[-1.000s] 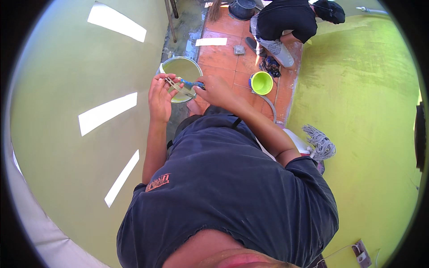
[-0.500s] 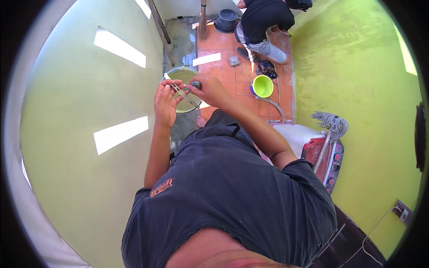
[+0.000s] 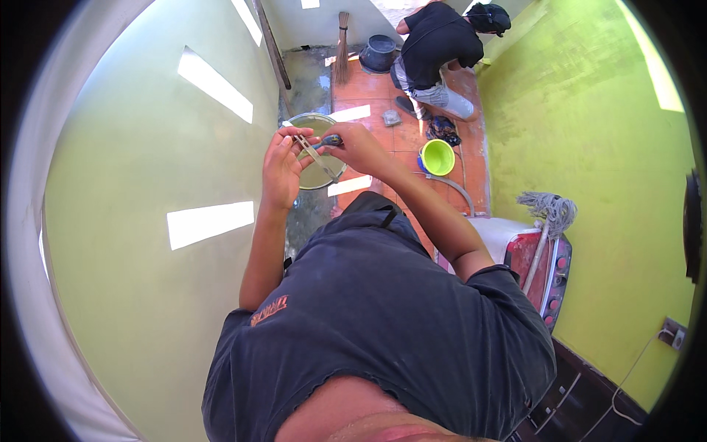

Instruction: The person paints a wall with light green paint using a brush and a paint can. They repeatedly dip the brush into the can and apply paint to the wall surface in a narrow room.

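Note:
My left hand (image 3: 280, 168), fingers curled, grips a thin, pale metal strip (image 3: 321, 163) that slants down to the right. From the other side my right hand (image 3: 362, 147) closes around a small tool with a dark blue handle (image 3: 333, 140), which looks like a screwdriver. Its front end points at the strip, near the left fingertips; whether it touches cannot be made out. Both hands are above a round tub (image 3: 296, 118) with pale contents, partly hidden by them.
Another person (image 3: 440, 48) crouches at the far right, by a dark bucket (image 3: 378, 53) and a broom (image 3: 342, 51). A yellow-green pail (image 3: 437, 158) and grey hose (image 3: 460, 193) lie closer. A mop (image 3: 549, 210) leans on a red-and-white appliance (image 3: 521, 258) at right.
The view has shifted slightly, so the surroundings sit a little to the right. The tool in my right hand has turned, and its length now shows more from the side.

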`<state>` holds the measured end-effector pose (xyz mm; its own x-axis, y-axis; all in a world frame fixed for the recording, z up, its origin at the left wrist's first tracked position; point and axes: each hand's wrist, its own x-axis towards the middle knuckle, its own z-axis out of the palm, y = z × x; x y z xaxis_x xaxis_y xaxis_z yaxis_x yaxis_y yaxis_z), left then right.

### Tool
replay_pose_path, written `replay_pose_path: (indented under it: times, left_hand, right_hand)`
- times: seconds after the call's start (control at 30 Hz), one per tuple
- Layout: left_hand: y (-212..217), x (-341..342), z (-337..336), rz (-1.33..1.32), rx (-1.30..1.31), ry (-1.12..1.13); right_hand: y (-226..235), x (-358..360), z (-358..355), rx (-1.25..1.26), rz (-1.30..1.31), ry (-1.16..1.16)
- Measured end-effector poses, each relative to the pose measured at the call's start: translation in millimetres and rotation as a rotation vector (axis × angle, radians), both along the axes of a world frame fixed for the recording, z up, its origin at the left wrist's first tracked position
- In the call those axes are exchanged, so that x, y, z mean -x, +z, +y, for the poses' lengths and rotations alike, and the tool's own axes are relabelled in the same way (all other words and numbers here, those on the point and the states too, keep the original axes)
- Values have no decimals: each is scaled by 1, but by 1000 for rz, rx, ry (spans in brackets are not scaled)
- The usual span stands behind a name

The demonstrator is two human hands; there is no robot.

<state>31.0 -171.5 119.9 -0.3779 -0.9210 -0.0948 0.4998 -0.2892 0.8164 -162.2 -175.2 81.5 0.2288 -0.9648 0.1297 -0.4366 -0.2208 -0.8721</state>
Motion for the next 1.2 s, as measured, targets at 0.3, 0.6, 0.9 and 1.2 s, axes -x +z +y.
replay_pose_path:
  times: [0.3,0.6,0.9,1.2]
  left_hand:
    - [16,-9,-3,83,1,-85]
    - [30,-7,-5,91,46,-98]
    - [33,-5,2,71,98,-57]
    - [26,-2,1,107,61,-51]
  right_hand:
    - [25,-3,-30,24,46,134]
    - [13,-7,-45,75,166,133]
    - [-30,-20,-54,124,208,191]
    - [1,-16,-38,100,195,132]
